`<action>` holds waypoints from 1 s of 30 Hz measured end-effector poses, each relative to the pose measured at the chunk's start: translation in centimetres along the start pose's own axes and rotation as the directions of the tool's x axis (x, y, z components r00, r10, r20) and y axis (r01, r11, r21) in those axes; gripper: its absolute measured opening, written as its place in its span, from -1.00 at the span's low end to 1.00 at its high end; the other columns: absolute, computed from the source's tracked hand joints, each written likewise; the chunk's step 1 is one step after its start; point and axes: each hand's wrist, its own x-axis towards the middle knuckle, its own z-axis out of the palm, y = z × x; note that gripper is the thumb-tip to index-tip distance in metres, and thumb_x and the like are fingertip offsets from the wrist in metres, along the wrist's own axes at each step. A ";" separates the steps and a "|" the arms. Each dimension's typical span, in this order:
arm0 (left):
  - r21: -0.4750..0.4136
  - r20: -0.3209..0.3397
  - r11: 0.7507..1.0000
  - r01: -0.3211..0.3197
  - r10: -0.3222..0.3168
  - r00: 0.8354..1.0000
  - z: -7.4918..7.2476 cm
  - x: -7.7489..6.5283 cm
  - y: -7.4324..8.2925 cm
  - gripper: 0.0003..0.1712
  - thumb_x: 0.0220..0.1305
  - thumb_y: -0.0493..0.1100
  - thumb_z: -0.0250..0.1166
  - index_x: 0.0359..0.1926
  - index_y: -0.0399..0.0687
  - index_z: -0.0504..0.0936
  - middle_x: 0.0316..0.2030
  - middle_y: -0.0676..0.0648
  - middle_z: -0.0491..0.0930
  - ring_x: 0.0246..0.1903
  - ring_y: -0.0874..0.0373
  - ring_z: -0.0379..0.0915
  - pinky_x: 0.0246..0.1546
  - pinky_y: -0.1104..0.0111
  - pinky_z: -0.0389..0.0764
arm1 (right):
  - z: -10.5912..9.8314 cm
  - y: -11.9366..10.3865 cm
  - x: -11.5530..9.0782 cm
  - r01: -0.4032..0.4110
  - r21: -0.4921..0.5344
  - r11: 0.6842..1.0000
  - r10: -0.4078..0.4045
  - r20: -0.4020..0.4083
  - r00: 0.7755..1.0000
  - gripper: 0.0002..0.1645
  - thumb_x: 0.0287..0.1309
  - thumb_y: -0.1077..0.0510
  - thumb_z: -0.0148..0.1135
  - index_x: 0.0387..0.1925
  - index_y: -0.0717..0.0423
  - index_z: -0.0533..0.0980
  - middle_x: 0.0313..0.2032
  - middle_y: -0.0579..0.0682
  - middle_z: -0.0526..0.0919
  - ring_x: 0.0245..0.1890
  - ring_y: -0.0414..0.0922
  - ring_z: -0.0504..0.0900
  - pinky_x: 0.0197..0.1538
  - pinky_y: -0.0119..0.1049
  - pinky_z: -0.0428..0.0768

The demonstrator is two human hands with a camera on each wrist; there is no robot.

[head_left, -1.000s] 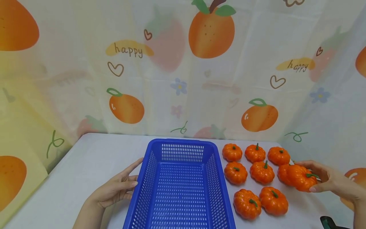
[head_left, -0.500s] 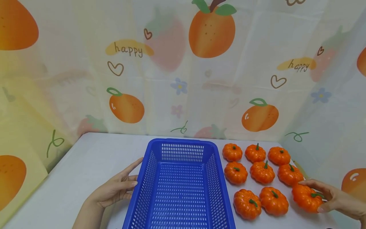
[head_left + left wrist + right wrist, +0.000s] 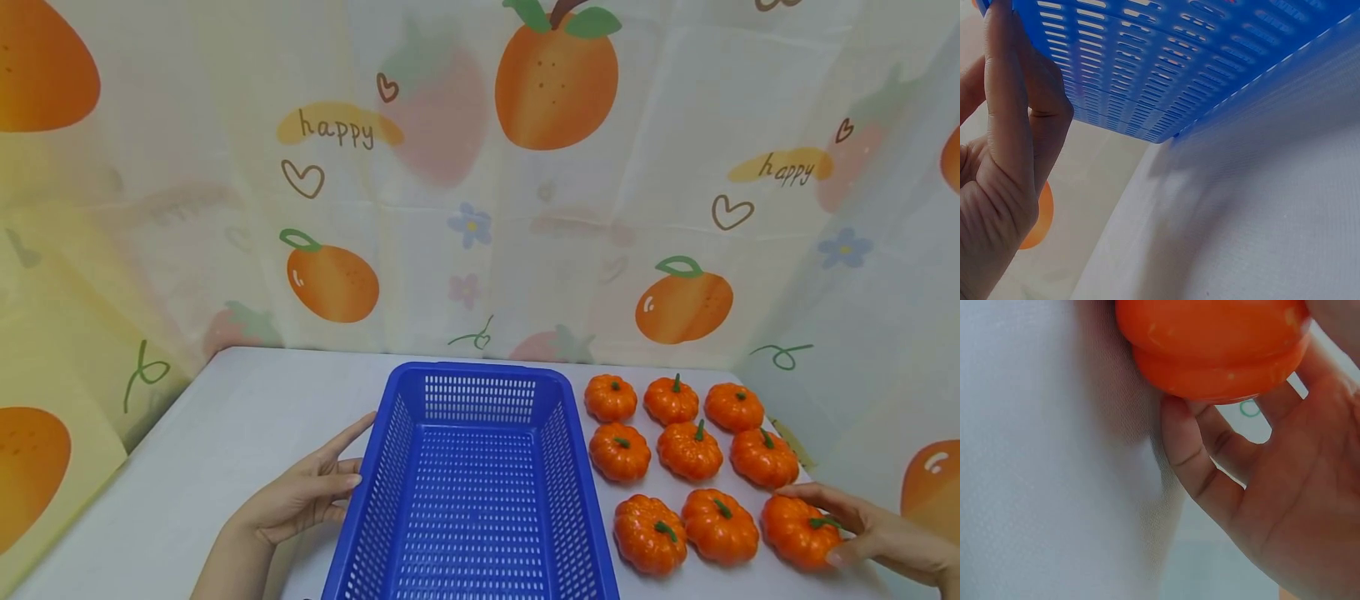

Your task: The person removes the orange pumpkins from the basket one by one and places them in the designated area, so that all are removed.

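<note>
A blue plastic basket point(image 3: 472, 508) with slotted walls stands in the middle of the head view, nothing inside it. Against the outside of its left wall rests my left hand point(image 3: 300, 496), index finger stretched toward the rim; the left wrist view shows fingers point(image 3: 1007, 94) touching the wall. At the right, my right hand point(image 3: 877, 529) holds a small orange pumpkin point(image 3: 798, 533) with a green stem, thumb on the near side and fingers on the far side. In the right wrist view this pumpkin point(image 3: 1210, 350) sits by the white surface, fingertips near its lower side.
Several more orange pumpkins point(image 3: 690, 450) stand in rows on the white table point(image 3: 225, 442), between the basket and the right hand. A printed curtain point(image 3: 465, 167) hangs behind the table and down both sides.
My right hand has brought its pumpkin down and toward the front, away from the one behind, to the right end of the front row. The left hand and basket have stayed put.
</note>
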 end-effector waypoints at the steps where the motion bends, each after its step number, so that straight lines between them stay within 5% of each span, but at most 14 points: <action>1: 0.005 0.001 1.000 -0.005 0.005 1.000 0.0 0.0 0.0 -0.11 0.48 -0.48 -0.24 0.57 0.31 -0.36 0.16 -0.17 0.58 -0.03 0.09 0.69 -0.13 0.29 0.76 | 0.0 0.0 0.0 -0.005 -0.004 1.000 0.005 -0.005 1.000 -0.27 0.36 0.29 0.02 0.27 -0.64 0.31 0.03 -0.85 0.32 -0.06 -0.71 0.32 0.12 0.60 0.19; 13: 0.019 -0.040 0.999 0.027 -0.026 0.999 0.1 0.2 0.1 -0.10 0.47 -0.47 -0.21 0.57 0.32 -0.36 0.13 -0.15 0.61 -0.06 0.10 0.69 -0.17 0.30 0.77 | 0.5 0.0 -0.7 -0.033 -0.011 0.999 0.032 -0.044 0.999 -0.29 0.44 0.27 -0.06 0.23 -0.73 0.28 0.01 -0.88 0.32 -0.11 -0.77 0.30 0.09 0.65 0.15; 17: 0.020 -0.017 1.000 0.016 -0.015 1.000 0.0 0.2 0.2 -0.10 0.48 -0.46 -0.21 0.57 0.31 -0.37 0.16 -0.17 0.60 -0.05 0.09 0.69 -0.14 0.28 0.77 | 0.3 -0.4 -1.1 -0.106 -0.019 0.994 0.103 -0.111 0.988 -0.41 0.47 0.18 -0.06 0.26 -0.63 0.30 0.02 -0.75 0.37 0.15 -0.32 0.40 0.09 0.56 0.29; 20: 0.048 0.002 0.999 0.011 -0.011 1.000 -0.1 0.1 0.3 -0.11 0.49 -0.44 -0.20 0.57 0.29 -0.38 0.18 -0.16 0.57 -0.04 0.10 0.69 -0.11 0.28 0.76 | 0.3 -1.1 -1.1 -0.177 -0.024 0.984 0.170 -0.180 0.969 -0.51 0.49 0.08 -0.07 0.36 -0.37 0.28 0.25 -0.16 0.45 0.19 0.10 0.42 0.07 0.41 0.45; 23: 0.205 -0.083 0.977 0.065 -0.049 0.995 0.1 0.0 1.0 -0.12 0.49 -0.36 -0.09 0.58 0.27 -0.34 0.14 -0.14 0.51 -0.09 0.15 0.67 -0.10 0.29 0.75 | 0.6 -2.4 -1.1 -0.231 -0.055 0.971 0.211 -0.248 0.946 -0.38 0.50 0.00 -0.08 0.46 0.08 0.11 0.36 0.49 0.13 0.14 0.18 0.49 0.04 0.27 0.55; 26: 0.458 -0.228 0.872 0.171 -0.070 0.971 0.9 -0.1 2.4 -0.09 0.46 -0.22 0.06 0.59 0.17 -0.29 0.18 -0.24 0.36 0.00 0.04 0.62 0.02 0.20 0.72 | 1.2 -4.8 -1.2 -0.304 -0.130 0.944 0.242 -0.355 0.903 -0.14 0.47 -0.12 -0.05 0.45 0.40 -0.05 0.39 0.60 -0.07 0.11 0.19 0.52 -0.01 0.14 0.61; 30: 0.722 -0.396 0.622 0.302 0.015 0.918 2.8 0.2 4.8 -0.01 0.39 0.01 0.19 0.59 0.13 -0.25 0.40 -0.39 0.07 0.35 -0.31 0.25 0.26 -0.19 0.46 | 2.5 -9.1 -0.7 -0.353 -0.291 0.889 0.154 -0.536 0.830 -0.05 0.41 -0.26 -0.01 0.44 0.38 0.04 0.37 0.57 0.07 0.12 0.37 0.46 -0.10 0.13 0.63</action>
